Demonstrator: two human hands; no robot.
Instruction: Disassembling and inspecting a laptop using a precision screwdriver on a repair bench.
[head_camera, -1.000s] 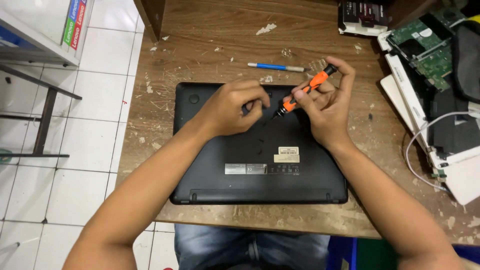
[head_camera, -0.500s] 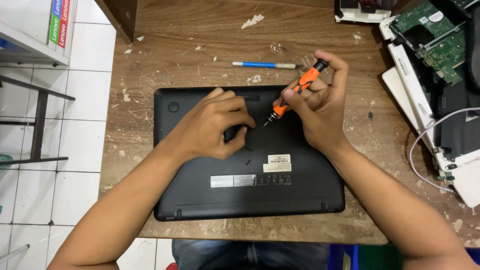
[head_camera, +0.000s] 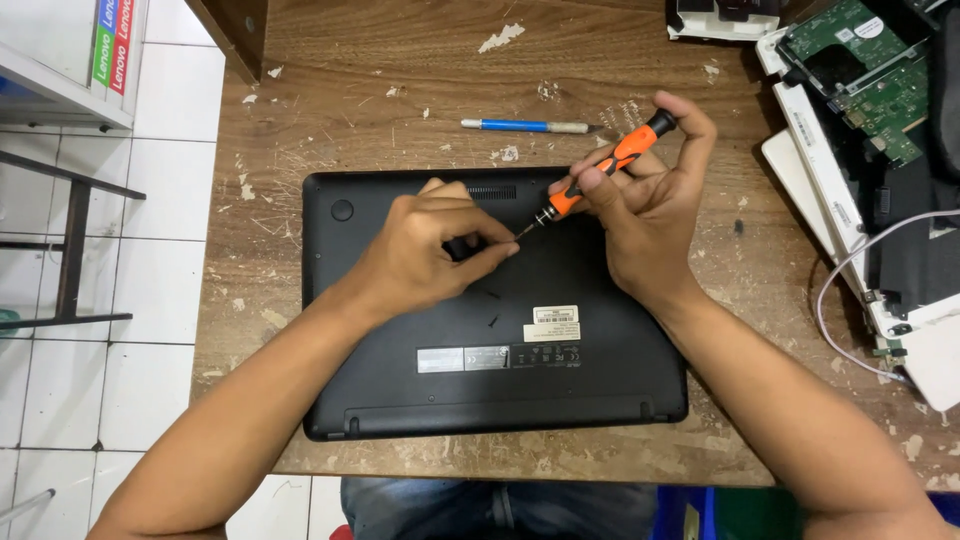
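- Far left, a white cabinet (head_camera: 60, 60) with coloured stickers stands on the white tile floor (head_camera: 150, 200); a dark metal frame (head_camera: 70, 250) stands below it.
- The wooden tabletop (head_camera: 400, 60) is scratched and flecked with white chips; a dark post (head_camera: 235, 30) stands at its far left corner.
- A black laptop (head_camera: 590, 390) lies bottom-up in the middle of the tabletop, near edge toward the person, with labels (head_camera: 555, 325) on its base.
- The left hand (head_camera: 420, 250) rests on the far half of the laptop, fingers curled together, its fingertip (head_camera: 505, 248) meeting the tip of the screwdriver; whether it pinches something small I cannot tell.
- Two small dark screws (head_camera: 493, 320) lie loose on the base, just near of the left hand.
- A blue pen-like tool (head_camera: 520, 126) lies on the tabletop just beyond the laptop's far edge.
- The screwdriver (head_camera: 600, 172), orange with black grip, slants from upper right down to lower left, its tip over the laptop beside the left fingertip.
- The right hand (head_camera: 650, 215) is clamped on the screwdriver, thumb and fingers around the handle, forefinger capping its far end.
- Far right, opened white devices (head_camera: 830, 200) are stacked at the tabletop's edge, with a green circuit board (head_camera: 870, 70) showing and a white cable (head_camera: 830, 300) looping toward the near side.
- At the near edge, blue jeans (head_camera: 480, 505) show under the tabletop.
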